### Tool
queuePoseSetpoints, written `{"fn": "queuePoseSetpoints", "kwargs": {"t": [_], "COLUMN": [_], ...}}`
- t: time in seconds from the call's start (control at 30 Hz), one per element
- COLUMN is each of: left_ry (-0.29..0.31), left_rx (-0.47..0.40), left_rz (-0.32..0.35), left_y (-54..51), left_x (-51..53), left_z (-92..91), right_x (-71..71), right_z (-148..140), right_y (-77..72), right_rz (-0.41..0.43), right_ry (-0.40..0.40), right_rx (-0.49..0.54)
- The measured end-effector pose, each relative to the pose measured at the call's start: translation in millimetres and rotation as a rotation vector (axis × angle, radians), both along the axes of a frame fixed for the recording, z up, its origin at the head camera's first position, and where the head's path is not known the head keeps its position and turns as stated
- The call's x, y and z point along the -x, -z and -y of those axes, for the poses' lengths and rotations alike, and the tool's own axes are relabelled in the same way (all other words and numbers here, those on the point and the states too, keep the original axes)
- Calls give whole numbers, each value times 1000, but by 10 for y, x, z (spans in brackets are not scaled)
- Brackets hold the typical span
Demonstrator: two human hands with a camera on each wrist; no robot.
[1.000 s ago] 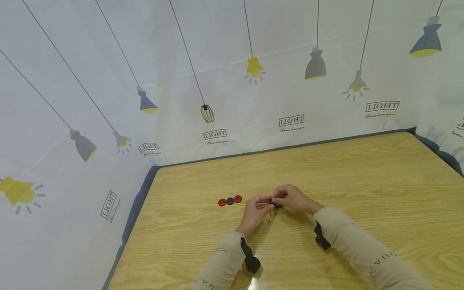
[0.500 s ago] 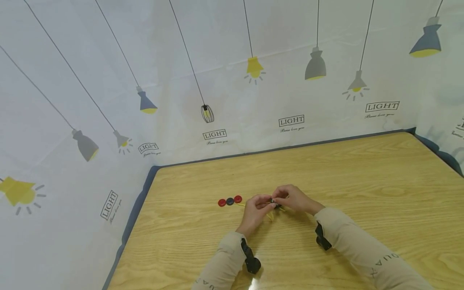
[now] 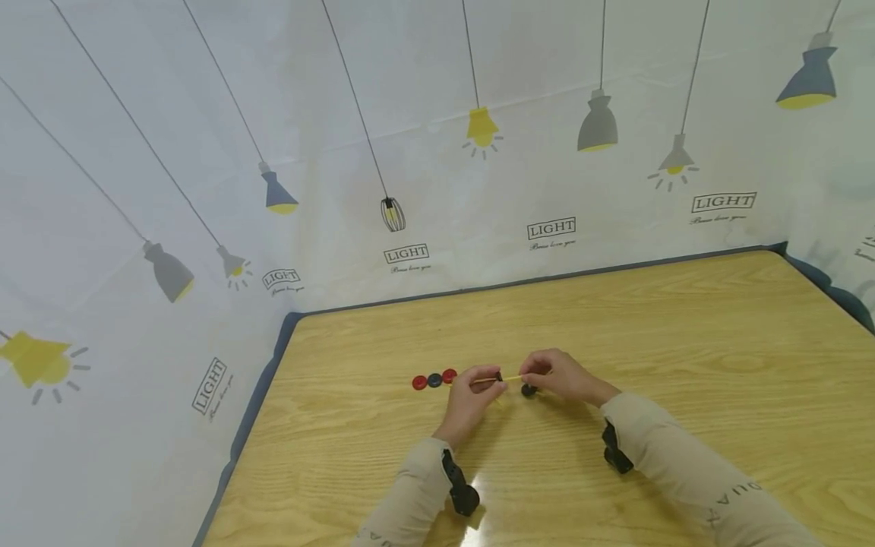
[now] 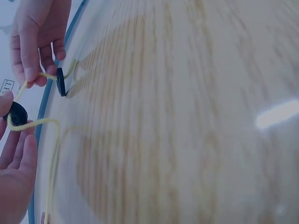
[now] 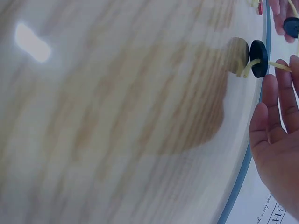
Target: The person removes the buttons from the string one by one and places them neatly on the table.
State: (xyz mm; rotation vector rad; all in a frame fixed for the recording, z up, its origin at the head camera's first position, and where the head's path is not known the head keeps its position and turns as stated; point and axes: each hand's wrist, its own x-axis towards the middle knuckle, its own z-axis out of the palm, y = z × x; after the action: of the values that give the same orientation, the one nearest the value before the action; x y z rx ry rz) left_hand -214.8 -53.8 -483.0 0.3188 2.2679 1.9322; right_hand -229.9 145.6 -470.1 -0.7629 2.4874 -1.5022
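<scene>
My left hand (image 3: 466,404) pinches a black button (image 4: 18,115) between thumb and fingers, and a yellow string (image 4: 44,121) passes through it. Across a short gap, my right hand (image 3: 559,374) pinches the string on the button's far side, the stretch between the hands running taut. A second black button (image 5: 259,59) is threaded on the string just below the right fingertips, standing on edge at the tabletop, with a short string end past it. The rest of the string trails down from the left hand in the left wrist view.
On the wooden table (image 3: 355,448), left of the left hand, lie a red button (image 3: 420,382), a dark button (image 3: 434,380) and another red button (image 3: 449,375) in a row. A printed cloth wall (image 3: 478,251) stands behind the table's far edge.
The hands were together at the black buttons and have now drawn apart, the left moving slightly left. Yellow string shows between them, and the second black button is now in plain sight.
</scene>
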Motion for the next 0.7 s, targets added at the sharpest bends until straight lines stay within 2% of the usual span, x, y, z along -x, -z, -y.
{"fn": "queuePoseSetpoints", "kwargs": {"t": [0.2,0.27,0.47,0.53,0.7], "left_ry": [4,12,27,26,13], "left_rx": [46,47,95,121,164], "left_rz": [-40,-58,-69,-76,-104], "left_y": [-60,-79,-237,-230,-130], "left_x": [-57,-72,-178,-170,-100], "left_z": [121,165,314,375,546], "right_x": [-92,-75,28,45,52], "right_z": [-2,-22,-90,-103,-122], "right_y": [-154,-115,84,112,132], "right_rz": [-10,-16,-19,-18,-5], "right_ry": [6,10,-17,-26,-10], "right_rx": [-9,-19,-10,-2,-21]}}
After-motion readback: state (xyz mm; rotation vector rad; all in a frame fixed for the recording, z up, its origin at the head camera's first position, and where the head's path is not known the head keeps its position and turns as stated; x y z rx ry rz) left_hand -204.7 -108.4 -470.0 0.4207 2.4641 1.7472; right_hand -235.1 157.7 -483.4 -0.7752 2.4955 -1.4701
